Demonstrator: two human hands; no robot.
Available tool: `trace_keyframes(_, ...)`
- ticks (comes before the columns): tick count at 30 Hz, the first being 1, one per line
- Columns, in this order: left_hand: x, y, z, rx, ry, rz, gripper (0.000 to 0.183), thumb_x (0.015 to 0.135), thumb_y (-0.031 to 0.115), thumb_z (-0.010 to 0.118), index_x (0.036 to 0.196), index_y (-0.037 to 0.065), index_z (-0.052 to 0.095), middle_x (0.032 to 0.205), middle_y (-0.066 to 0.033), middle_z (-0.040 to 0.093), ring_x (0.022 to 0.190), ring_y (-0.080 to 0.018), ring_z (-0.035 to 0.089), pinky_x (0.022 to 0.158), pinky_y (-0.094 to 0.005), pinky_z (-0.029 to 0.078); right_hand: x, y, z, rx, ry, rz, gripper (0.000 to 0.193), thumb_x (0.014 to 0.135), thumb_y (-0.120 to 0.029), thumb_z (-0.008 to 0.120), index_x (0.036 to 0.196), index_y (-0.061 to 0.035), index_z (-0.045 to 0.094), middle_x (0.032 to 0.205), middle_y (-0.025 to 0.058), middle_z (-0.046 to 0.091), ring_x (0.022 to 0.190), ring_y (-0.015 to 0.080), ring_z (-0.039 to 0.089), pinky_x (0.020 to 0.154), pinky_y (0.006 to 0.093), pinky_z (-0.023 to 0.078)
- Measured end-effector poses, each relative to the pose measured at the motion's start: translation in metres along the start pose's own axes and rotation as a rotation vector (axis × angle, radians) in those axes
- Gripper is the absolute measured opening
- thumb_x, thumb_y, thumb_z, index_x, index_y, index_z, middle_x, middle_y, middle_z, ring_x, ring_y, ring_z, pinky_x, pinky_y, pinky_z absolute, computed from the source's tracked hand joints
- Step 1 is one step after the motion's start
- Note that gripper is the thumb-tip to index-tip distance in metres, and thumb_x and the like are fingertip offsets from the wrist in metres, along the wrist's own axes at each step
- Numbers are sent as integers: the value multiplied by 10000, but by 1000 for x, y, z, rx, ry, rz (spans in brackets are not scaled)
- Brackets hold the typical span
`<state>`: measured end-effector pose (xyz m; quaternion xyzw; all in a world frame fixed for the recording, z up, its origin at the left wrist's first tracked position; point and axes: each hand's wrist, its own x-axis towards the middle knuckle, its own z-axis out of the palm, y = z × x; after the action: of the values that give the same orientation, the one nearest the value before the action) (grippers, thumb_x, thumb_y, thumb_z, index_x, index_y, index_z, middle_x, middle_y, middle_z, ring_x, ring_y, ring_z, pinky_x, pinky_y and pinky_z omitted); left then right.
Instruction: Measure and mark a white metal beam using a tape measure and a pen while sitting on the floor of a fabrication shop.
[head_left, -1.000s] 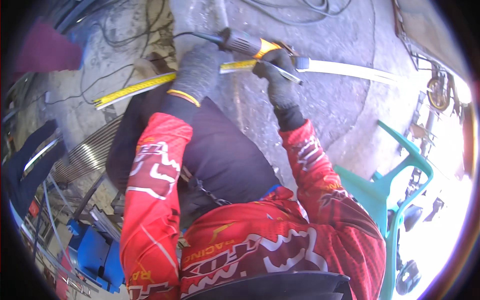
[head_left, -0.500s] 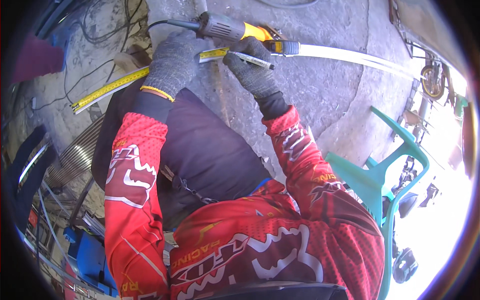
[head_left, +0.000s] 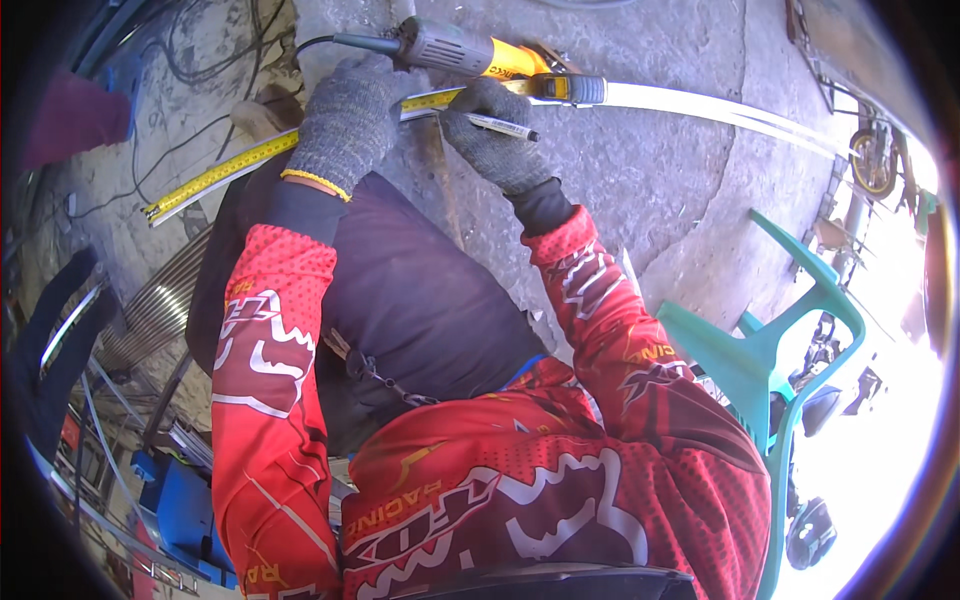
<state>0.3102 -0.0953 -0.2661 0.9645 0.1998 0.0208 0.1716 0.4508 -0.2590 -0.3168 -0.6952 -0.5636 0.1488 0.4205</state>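
Observation:
In a grey knitted glove, my left hand closes round the yellow tape measure blade and the long pale metal strip under it. My right hand, gloved too, pinches a white marker pen. The pen's far end sticks out to the right; its left end meets the strip's near edge, partly hidden by the fingers. Just right of that hand, the black and yellow tape measure case rests along the strip. Beyond both hands lies a grey and yellow angle grinder with its cord.
A green plastic chair stands at the right. Cables run over the concrete floor at far left. Bundled metal rods and a blue thing are at the left. A wheel shows at far right.
My right hand and the marker have shifted slightly left and nearer along the strip. My left hand keeps its hold. The whole view has moved a little.

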Motion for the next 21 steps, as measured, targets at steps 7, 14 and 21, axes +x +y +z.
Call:
trace_keyframes(7, -3, -4, 4, -27, 43, 14, 114, 850, 129, 637, 947, 77, 665, 976, -149, 596, 962, -392, 597, 828, -507, 497, 2, -5, -2, 149, 16, 46, 124, 846, -127, 725, 903, -71, 631, 818, 86, 638, 726, 256, 637, 674, 362, 528)
trace_keyframes(14, -2, -5, 6, -2, 37, 22, 98, 863, 137, 622, 937, 78, 648, 973, -146, 594, 958, -394, 595, 812, -512, 492, 2, -10, -3, 275, 21, 128, 154, 849, -143, 745, 910, -59, 630, 832, 101, 636, 753, 277, 647, 700, 366, 536)
trace_keyframes(21, -1, -4, 5, 21, 15, 14, 109, 865, 132, 625, 954, 74, 652, 987, -157, 594, 977, -397, 591, 837, -509, 489, 2, -8, -3, 242, 17, 106, 157, 849, -146, 743, 920, -60, 633, 850, 99, 639, 765, 277, 649, 714, 372, 538)
